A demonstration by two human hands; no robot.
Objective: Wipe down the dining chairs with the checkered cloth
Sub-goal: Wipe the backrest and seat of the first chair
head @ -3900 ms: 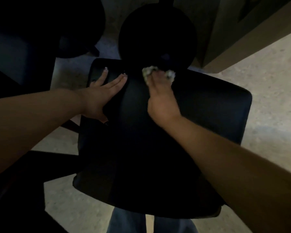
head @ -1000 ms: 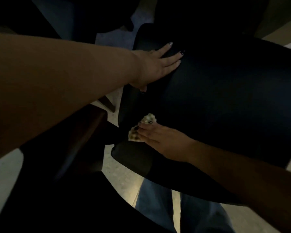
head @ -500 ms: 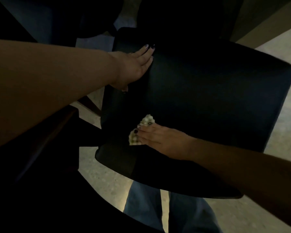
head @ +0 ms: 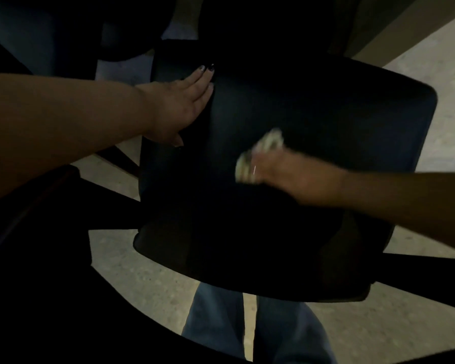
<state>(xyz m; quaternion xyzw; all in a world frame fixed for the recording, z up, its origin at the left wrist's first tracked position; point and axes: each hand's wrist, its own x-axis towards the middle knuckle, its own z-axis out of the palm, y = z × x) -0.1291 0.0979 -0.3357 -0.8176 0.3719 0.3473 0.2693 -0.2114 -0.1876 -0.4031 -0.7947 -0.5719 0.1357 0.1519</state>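
I see the dark chair point(head: 286, 179) filling the view. My left hand point(head: 177, 107) lies flat and open near the seat's far left corner, bracing it. My right hand point(head: 286, 174), blurred, presses the bunched cloth point(head: 258, 156) mid-seat. In this dimness I could miss patches.

Chair seat point(head: 313, 106) bare rightward; left hand point(head: 179, 106) seemingly blocks left edge.

Very dim, deep shadows; right hand point(head: 297, 177) motion-blurred, edges bowed
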